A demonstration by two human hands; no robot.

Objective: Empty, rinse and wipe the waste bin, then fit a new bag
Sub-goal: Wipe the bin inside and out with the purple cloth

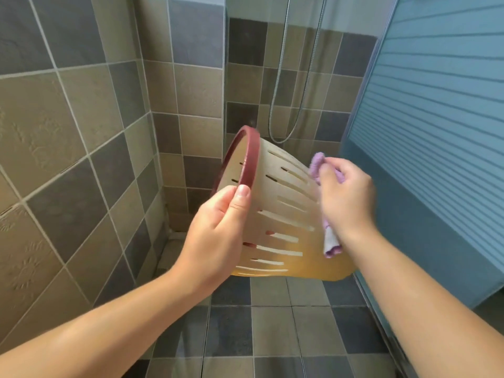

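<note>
A cream plastic waste bin [283, 208] with slotted walls and a dark red rim lies tipped on its side in the air, its mouth turned left toward the tiled wall. My left hand [218, 230] grips the bin at the red rim, thumb on the outside. My right hand [346, 197] holds a bunched purple cloth [317, 166] against the bin's outer wall near its base; one end of the cloth hangs below the wrist. The bin's inside is hidden.
A tiled wall [68, 137] stands close on the left. A blue slatted panel [436, 118] and a glass shower partition are on the right. A shower hose [286, 105] hangs on the back wall. Below is a tiled floor [272, 336].
</note>
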